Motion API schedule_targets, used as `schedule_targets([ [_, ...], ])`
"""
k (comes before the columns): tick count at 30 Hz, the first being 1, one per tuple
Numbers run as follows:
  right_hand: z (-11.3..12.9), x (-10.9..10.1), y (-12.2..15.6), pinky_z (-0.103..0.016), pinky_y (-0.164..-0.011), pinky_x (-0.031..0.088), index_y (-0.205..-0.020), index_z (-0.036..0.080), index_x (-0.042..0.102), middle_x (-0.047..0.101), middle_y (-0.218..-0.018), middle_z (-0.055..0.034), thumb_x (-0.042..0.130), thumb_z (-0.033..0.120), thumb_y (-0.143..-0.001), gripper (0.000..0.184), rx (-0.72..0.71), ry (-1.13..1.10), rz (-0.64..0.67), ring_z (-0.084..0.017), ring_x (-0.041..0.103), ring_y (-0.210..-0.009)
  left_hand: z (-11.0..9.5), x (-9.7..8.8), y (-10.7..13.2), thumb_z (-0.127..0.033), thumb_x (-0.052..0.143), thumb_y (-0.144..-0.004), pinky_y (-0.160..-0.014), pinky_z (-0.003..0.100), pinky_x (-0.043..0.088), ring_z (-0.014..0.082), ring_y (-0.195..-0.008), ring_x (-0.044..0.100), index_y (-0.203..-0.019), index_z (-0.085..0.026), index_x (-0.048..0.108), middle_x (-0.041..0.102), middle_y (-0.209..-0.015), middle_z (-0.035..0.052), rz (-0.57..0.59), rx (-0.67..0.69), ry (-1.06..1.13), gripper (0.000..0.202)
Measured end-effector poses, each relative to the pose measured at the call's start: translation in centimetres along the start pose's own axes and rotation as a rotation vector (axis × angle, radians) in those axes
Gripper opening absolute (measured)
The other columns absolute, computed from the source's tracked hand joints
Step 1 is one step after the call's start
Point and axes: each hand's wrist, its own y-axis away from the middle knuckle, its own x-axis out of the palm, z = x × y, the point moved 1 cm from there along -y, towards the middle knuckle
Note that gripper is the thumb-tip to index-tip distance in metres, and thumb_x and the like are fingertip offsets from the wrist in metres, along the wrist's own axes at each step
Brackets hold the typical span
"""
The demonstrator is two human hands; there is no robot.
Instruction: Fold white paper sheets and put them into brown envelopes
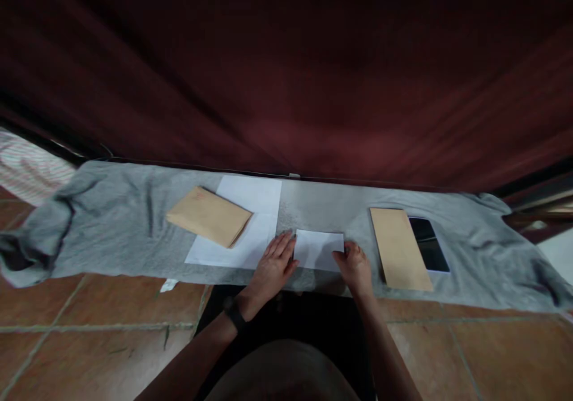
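Observation:
A small folded white paper (319, 249) lies on a grey cloth (125, 228) spread over the floor. My left hand (273, 265) rests flat beside the paper's left edge, fingers stretched out and touching it. My right hand (354, 265) is curled at the paper's right lower corner, fingertips pinching or pressing its edge. A dark band sits on my left wrist.
A stack of brown envelopes (208, 216) lies on white sheets (250, 210) to the left. On the right lie a brown envelope (399, 247) and a dark phone (428, 244). A dark red curtain (286, 73) hangs behind; the tiled floor (89, 323) is in front.

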Motion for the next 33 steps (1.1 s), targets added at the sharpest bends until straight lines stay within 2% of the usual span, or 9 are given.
schedule_targets([
  [4,-0.9,0.5,-0.2,-0.034,-0.076,0.047,-0.097,0.019,0.059,0.070,-0.087,-0.0101,0.063,0.038,-0.087,0.021,-0.015,-0.020,0.038,-0.027,0.067,-0.085,3.6,-2.5,0.4,-0.035,0.041,-0.103,-0.122,0.048,0.033,0.0246,-0.153,0.026,-0.152,-0.019,0.039,0.034,-0.163,0.0112,-0.067,-0.077,-0.077,0.051],
  [8,-1.5,1.0,-0.3,-0.034,-0.077,0.047,-0.092,0.021,0.056,0.069,-0.086,-0.0094,0.065,0.039,-0.084,0.022,-0.014,-0.024,0.031,-0.027,0.066,-0.084,9.5,-5.7,1.3,-0.041,0.049,-0.099,-0.123,0.054,0.027,0.0304,-0.156,0.015,-0.158,-0.023,0.028,0.022,-0.168,0.0116,-0.052,-0.153,-0.181,0.066],
  [10,-1.7,1.2,-0.2,-0.035,-0.078,0.048,-0.091,0.021,0.056,0.068,-0.087,-0.0097,0.065,0.039,-0.084,0.021,-0.014,-0.041,0.016,-0.027,0.065,-0.085,13.0,-7.4,1.8,-0.049,0.060,-0.091,-0.121,0.058,0.024,0.0357,-0.156,0.012,-0.160,-0.026,0.024,0.017,-0.169,0.0119,0.035,-0.173,-0.231,0.081],
  [13,-1.7,1.1,0.1,-0.037,-0.079,0.049,-0.092,0.021,0.056,0.068,-0.088,-0.0103,0.059,0.041,-0.087,0.020,-0.026,-0.081,-0.025,-0.026,0.064,-0.084,17.3,-9.6,2.3,-0.053,0.069,-0.082,-0.121,0.059,0.022,0.0369,-0.155,0.015,-0.161,-0.031,0.020,0.017,-0.169,0.0106,0.238,-0.177,-0.264,0.095],
  [17,-0.8,0.8,0.6,-0.043,-0.082,0.050,-0.106,0.016,0.060,0.066,-0.096,-0.0139,0.052,0.047,-0.092,0.035,-0.104,-0.122,-0.202,-0.029,0.062,-0.089,19.8,-11.0,2.4,-0.052,0.072,-0.078,-0.122,0.054,0.022,0.0351,-0.155,0.015,-0.161,-0.028,0.019,0.016,-0.169,0.0122,0.416,-0.169,-0.210,0.102],
  [20,1.9,0.9,1.0,-0.046,-0.084,0.052,-0.112,0.018,0.062,0.064,-0.104,-0.0142,0.049,0.050,-0.093,0.039,-0.171,-0.283,-0.214,-0.028,0.061,-0.093,19.9,-10.5,2.5,-0.054,0.068,-0.083,-0.123,0.050,0.022,0.0314,-0.155,0.018,-0.161,-0.027,0.018,0.017,-0.169,0.0116,0.426,-0.155,-0.143,0.097],
  [25,9.5,2.4,1.2,-0.035,-0.073,0.055,-0.112,0.022,0.064,0.066,-0.111,-0.0100,0.049,0.045,-0.094,0.032,-0.207,-0.656,0.137,-0.021,0.065,-0.085,20.4,-8.4,3.4,-0.057,0.067,-0.084,-0.122,0.048,0.026,0.0312,-0.152,0.029,-0.157,-0.020,0.033,0.031,-0.164,0.0159,0.307,-0.148,-0.104,0.089],
  [29,15.6,4.4,1.1,-0.031,-0.075,0.056,-0.110,0.025,0.066,0.067,-0.110,-0.0063,0.053,0.035,-0.091,0.026,-0.287,-0.772,0.270,-0.018,0.066,-0.087,21.2,-7.8,3.9,-0.060,0.070,-0.082,-0.121,0.045,0.030,0.0302,-0.149,0.035,-0.153,-0.019,0.041,0.037,-0.161,0.0160,0.221,-0.116,-0.088,0.087],
  [33,19.9,7.1,0.8,-0.029,-0.080,0.055,-0.110,0.025,0.068,0.069,-0.109,-0.0044,0.056,0.026,-0.088,0.025,-0.264,-0.832,0.331,-0.015,0.065,-0.083,21.2,-7.9,4.1,-0.061,0.071,-0.081,-0.119,0.045,0.033,0.0300,-0.146,0.040,-0.151,-0.018,0.043,0.041,-0.159,0.0158,0.192,-0.110,-0.102,0.086],
])
